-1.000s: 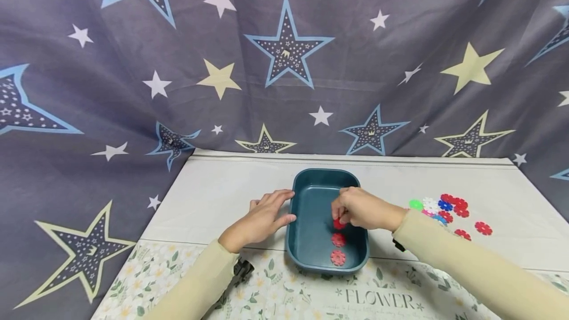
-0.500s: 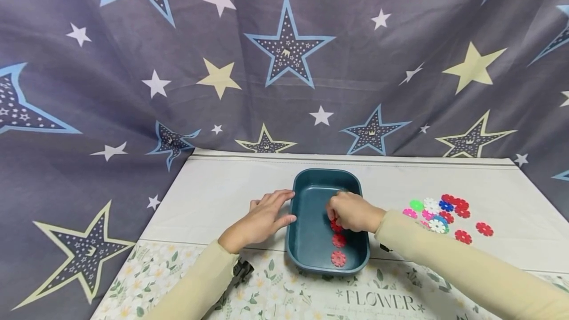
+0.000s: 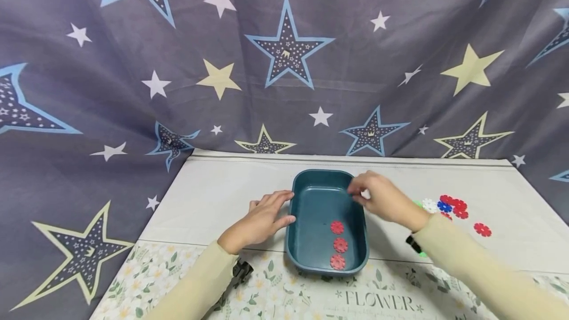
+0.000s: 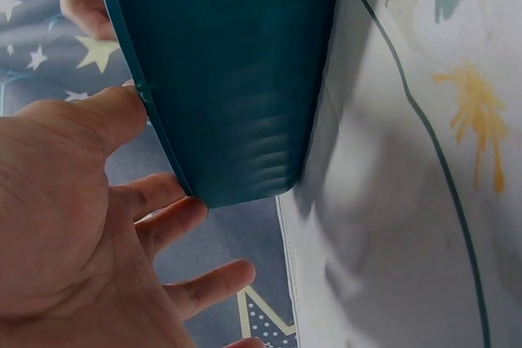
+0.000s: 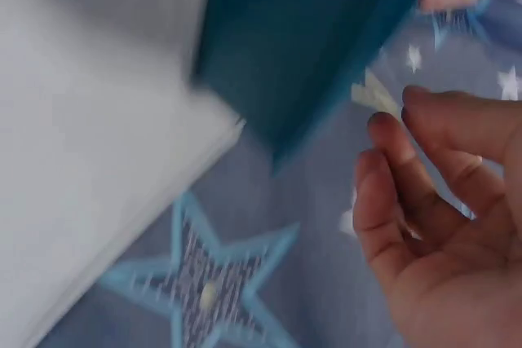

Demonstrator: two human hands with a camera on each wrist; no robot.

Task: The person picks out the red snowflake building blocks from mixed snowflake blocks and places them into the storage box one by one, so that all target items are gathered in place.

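A dark teal rectangular tray [image 3: 311, 221] stands on the table, with three red notched plastic discs in a column along its right half: a far disc [image 3: 337, 227], a middle disc [image 3: 340, 245] and a near disc [image 3: 338, 261]. At the tray's left wall, my left hand [image 3: 262, 216] touches the rim with thumb and fingertips. In the left wrist view its fingers [image 4: 175, 222] are spread and fairly straight. My right hand [image 3: 382, 199], slightly blurred, hovers over the tray's right rim. The right wrist view shows its fingers [image 5: 383, 185] loosely bent, holding nothing.
To the right lie several loose discs, among them a white disc [image 3: 429, 205], a blue disc [image 3: 444, 207] and a lone red disc [image 3: 482, 229]; the right forearm hides part of them. A star-patterned curtain [image 3: 284, 112] hangs behind the table [image 3: 240, 177].
My right hand has let go of a red disc, now lying in the tray above the other two, and has risen to the right rim. The left hand has stayed in place.
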